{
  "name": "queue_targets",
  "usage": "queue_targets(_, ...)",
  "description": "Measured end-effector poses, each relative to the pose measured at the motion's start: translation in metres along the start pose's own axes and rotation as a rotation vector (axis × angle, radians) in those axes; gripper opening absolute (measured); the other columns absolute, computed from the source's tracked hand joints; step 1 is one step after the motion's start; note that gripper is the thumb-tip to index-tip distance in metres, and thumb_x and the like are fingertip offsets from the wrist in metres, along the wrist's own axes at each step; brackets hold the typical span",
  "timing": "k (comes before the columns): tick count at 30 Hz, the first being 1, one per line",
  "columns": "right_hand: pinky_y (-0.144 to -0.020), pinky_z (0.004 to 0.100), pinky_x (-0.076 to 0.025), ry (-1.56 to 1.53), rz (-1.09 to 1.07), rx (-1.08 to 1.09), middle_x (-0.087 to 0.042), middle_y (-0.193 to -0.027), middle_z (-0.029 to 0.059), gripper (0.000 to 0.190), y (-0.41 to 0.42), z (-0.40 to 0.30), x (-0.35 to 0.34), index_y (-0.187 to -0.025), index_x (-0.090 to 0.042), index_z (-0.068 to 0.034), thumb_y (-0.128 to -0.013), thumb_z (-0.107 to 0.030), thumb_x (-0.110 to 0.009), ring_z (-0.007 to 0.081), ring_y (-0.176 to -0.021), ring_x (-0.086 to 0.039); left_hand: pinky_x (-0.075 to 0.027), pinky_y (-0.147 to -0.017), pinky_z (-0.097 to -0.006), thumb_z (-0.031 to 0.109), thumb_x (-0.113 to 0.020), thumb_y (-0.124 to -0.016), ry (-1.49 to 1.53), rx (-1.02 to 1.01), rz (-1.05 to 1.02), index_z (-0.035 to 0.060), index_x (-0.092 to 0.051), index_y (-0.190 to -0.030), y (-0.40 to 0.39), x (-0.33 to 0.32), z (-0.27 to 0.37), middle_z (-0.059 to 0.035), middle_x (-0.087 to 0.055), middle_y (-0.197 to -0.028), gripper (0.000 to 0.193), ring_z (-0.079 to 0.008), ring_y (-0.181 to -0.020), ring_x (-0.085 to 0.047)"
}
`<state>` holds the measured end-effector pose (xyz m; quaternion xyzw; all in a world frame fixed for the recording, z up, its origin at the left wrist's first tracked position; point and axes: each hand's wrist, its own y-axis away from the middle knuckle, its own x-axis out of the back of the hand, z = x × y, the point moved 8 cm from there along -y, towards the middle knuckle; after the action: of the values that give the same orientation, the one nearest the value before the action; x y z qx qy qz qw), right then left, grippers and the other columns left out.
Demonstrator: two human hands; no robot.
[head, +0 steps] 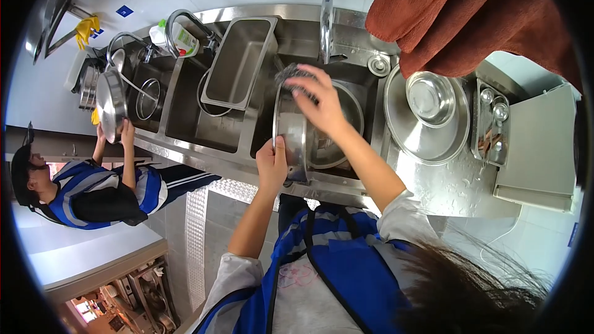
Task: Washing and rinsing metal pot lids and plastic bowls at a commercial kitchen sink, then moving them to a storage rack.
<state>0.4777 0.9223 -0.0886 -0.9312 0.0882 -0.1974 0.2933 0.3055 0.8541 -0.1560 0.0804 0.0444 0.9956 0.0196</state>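
Note:
My left hand (273, 162) grips the near rim of a round steel pan (291, 132), tipped on its side over the right sink basin (263, 130). In my right hand (320, 102) is a dark steel-wool scourer (299, 79), held at the pan's far rim and slightly blurred. Beneath the pan, a larger round steel bowl (355, 106) sits in the same basin, partly hidden by my right forearm. A chrome faucet (326, 28) stands behind that basin.
A deep rectangular steel pan (236, 65) straddles the middle basin. At right are a wide steel basin (394, 116) with a small bowl (429, 97) in it, and a utensil tray (491, 120). A brown towel (455, 14) hangs above. Another person (97, 190) holds a round pan (111, 106) at left.

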Motion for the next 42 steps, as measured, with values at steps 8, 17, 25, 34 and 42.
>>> queue_targets(8, -0.099, 0.0298, -0.034, -0.625, 0.252, -0.674, -0.051, -0.122, 0.0081, 0.035, 0.110, 0.168, -0.047, -0.127, -0.047, -0.009, -0.093, -0.018, -0.050, 0.0195, -0.114, -0.046, -0.028, -0.043, -0.0228, 0.029, -0.042, -0.098, 0.165, 0.036, 0.028, 0.0051, -0.044, -0.063, 0.020, -0.004, 0.012, 0.0037, -0.042, -0.052, 0.043, -0.0039, -0.048, -0.037)
queue_targets(17, -0.101, 0.0327, -0.032, -1.392, 0.172, -1.160, -0.042, -0.132, 0.0053, 0.042, 0.198, 0.037, -0.125, -0.137, -0.032, -0.014, -0.097, -0.022, -0.041, 0.0209, -0.121, -0.041, -0.031, -0.042, -0.0263, 0.020, -0.048, -0.094, -0.369, -0.333, 0.093, 0.0005, -0.050, -0.066, 0.013, 0.015, 0.009, -0.0008, -0.045, -0.049, 0.035, -0.0069, -0.045, -0.039)
queue_targets(25, -0.108, 0.0344, -0.019, -0.442, 0.158, -0.645, -0.029, -0.140, 0.0145, 0.045, 0.095, 0.116, -0.046, -0.138, -0.028, -0.006, -0.097, -0.023, -0.037, 0.0258, -0.129, -0.028, -0.026, -0.042, -0.0229, 0.031, -0.044, -0.097, 0.083, -0.099, 0.102, 0.0047, -0.042, -0.062, 0.011, 0.005, 0.008, 0.0055, -0.040, -0.051, 0.044, -0.0031, -0.048, -0.034)
queue_targets(34, -0.105, 0.0301, -0.024, -0.702, 0.072, -0.714, -0.035, -0.137, 0.0137, 0.043, 0.121, -0.011, -0.047, -0.135, -0.030, -0.001, -0.095, -0.012, -0.041, 0.0213, -0.126, -0.034, -0.031, -0.045, -0.0224, 0.031, -0.046, -0.096, -0.081, -0.045, 0.089, 0.0046, -0.047, -0.065, -0.002, 0.018, -0.017, 0.0043, -0.044, -0.055, 0.041, -0.0043, -0.050, -0.039)
queue_targets(42, -0.098, 0.0377, -0.038, -0.300, -0.382, 0.122, -0.039, -0.132, 0.0218, 0.047, -0.041, -0.127, -0.120, -0.130, -0.041, -0.010, -0.086, -0.009, -0.057, 0.0357, -0.117, -0.046, -0.046, -0.063, -0.0330, 0.010, -0.056, -0.082, -0.152, -0.405, 0.045, -0.0026, -0.060, -0.087, -0.019, 0.020, -0.003, -0.0137, -0.062, -0.078, 0.014, -0.0248, -0.069, -0.060)
